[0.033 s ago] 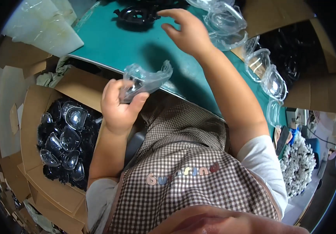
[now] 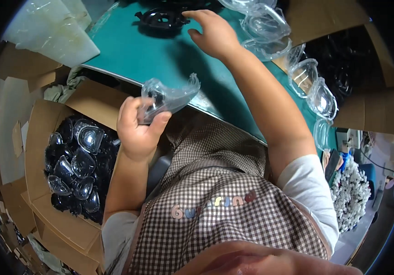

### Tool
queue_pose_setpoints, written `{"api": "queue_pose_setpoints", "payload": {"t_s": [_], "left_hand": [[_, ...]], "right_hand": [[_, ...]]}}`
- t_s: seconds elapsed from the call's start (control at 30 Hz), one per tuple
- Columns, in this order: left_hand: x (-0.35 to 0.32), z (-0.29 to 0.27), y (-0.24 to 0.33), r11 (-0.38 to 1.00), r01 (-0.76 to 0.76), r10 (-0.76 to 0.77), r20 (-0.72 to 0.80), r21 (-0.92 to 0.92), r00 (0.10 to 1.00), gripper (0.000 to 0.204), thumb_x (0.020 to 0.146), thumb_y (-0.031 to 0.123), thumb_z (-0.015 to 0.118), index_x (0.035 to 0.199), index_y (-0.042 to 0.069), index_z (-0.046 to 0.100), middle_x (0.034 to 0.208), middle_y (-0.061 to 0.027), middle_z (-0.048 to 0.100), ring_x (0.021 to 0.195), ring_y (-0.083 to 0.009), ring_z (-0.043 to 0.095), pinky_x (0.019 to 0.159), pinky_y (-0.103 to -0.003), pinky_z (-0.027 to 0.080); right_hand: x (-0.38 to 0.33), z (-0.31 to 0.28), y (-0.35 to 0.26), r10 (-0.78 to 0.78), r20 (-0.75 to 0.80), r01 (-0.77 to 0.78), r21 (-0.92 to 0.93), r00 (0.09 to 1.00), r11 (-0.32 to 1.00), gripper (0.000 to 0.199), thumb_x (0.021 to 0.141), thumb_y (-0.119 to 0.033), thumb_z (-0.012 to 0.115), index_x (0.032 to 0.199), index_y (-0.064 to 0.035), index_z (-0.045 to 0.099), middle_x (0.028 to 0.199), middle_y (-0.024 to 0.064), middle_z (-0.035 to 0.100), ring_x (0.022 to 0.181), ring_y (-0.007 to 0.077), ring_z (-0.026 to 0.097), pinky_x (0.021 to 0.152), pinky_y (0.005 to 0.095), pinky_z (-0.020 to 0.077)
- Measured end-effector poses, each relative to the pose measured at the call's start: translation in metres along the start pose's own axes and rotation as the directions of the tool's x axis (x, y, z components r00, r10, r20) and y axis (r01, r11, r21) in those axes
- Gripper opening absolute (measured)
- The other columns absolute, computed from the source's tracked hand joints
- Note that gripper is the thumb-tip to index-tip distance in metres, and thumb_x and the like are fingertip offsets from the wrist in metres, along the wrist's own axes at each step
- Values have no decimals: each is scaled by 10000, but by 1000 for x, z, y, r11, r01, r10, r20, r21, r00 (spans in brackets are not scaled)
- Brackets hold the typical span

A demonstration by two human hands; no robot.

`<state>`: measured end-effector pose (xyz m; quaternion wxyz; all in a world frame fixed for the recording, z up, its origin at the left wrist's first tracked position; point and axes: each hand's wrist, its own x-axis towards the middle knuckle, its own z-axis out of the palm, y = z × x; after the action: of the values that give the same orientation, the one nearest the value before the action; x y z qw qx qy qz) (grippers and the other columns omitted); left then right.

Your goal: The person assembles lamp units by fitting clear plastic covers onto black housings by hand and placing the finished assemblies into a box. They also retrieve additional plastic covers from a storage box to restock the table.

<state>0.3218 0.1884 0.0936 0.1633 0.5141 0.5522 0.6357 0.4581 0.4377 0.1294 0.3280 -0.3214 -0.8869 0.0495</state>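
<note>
My left hand (image 2: 137, 130) grips a clear plastic lens cover (image 2: 171, 98) by one end, thumb in front and fingers on the far side. The cover is held tilted just off the table's near edge, its curved tip pointing up and right. Farther out, my right hand (image 2: 213, 35) reaches over the table with thumb and fingers apart. Its fingertips are at the right end of a black plastic housing (image 2: 160, 19), which lies flat; whether they touch it I cannot tell.
Several clear covers (image 2: 265, 25) line the right side of the green table (image 2: 128, 50). At left, a cardboard box (image 2: 36, 156) holds black parts with clear covers. Another box (image 2: 366, 110) with dark parts stands at right. A whitish translucent sheet (image 2: 52, 34) overlaps the far-left corner.
My right hand has shifted slightly left, closer over the end of the black housing. My left hand and the clear cover have moved a little left and toward me.
</note>
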Motion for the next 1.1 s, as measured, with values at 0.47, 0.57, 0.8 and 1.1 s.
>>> {"api": "queue_pose_setpoints", "payload": {"t_s": [0.47,0.57,0.8,1.1], "left_hand": [[-5,-26,-5,893,188,-228,-52,-409,972,542,849,354,792,1160,-14,542,724,109,412,647,13,340,564,-168,259],[11,-18,-7,831,225,-229,54,-510,972,560,891,394,736,1199,-25,526,758,77,459,669,-12,404,603,-178,322],[4,43,1,995,-33,13,196,98,980,681,957,469,594,1441,31,398,1337,-229,466,1212,-340,505,1031,-434,424],[-61,58,57,937,-177,0,509,300,861,1410,462,541,929,1556,90,162,1518,-247,207,1333,-447,355,1096,-527,375]], "right_hand": [[-2,-2,0,278,351,-443,602,894,664,416,913,-354,697,1161,-30,618,1061,76,689,930,158,666,858,304,525],[-48,-38,-29,118,458,-470,823,881,318,429,997,-397,586,1220,-33,552,974,39,691,920,125,644,867,281,514],[-149,-76,-68,90,715,-704,699,694,-129,586,1014,-455,513,1374,5,466,1241,103,612,1102,179,609,957,312,500],[-202,-101,-81,130,683,-669,730,718,-141,547,1035,-449,473,1338,6,492,1180,103,621,1069,165,605,926,298,512]]}}
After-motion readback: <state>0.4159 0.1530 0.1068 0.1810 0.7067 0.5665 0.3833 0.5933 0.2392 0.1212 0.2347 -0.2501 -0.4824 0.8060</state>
